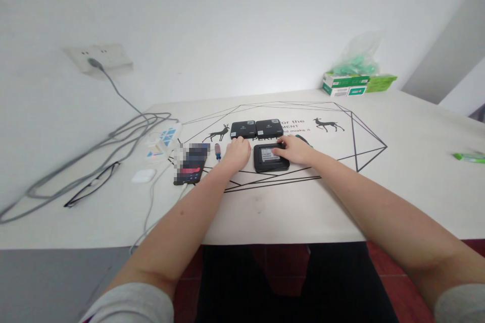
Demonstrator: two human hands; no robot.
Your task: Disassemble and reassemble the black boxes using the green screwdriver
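Note:
A flat black box (265, 165) lies label side up on the table in front of me. My right hand (295, 149) grips its far right corner, with the thumb on the white label. Left of that box rests my left hand (238, 153), fingers bent down and close together; whatever may be under them is hidden. Its fingertips reach the front edge of a black box (242, 129) at the back. Beside that one stands a matching black box (270, 127). A small screwdriver (217, 151) lies left of my left hand. Behind my right hand, a dark green object (303, 139) is partly covered.
A phone (195, 164) with a cable lies to the left, near a white case (144, 175), eyeglasses (93, 184), a power strip (166, 139) and a coiled grey cord (125, 146). Green-and-white boxes (344, 85) stand at the back right. A green packet (470, 157) lies far right.

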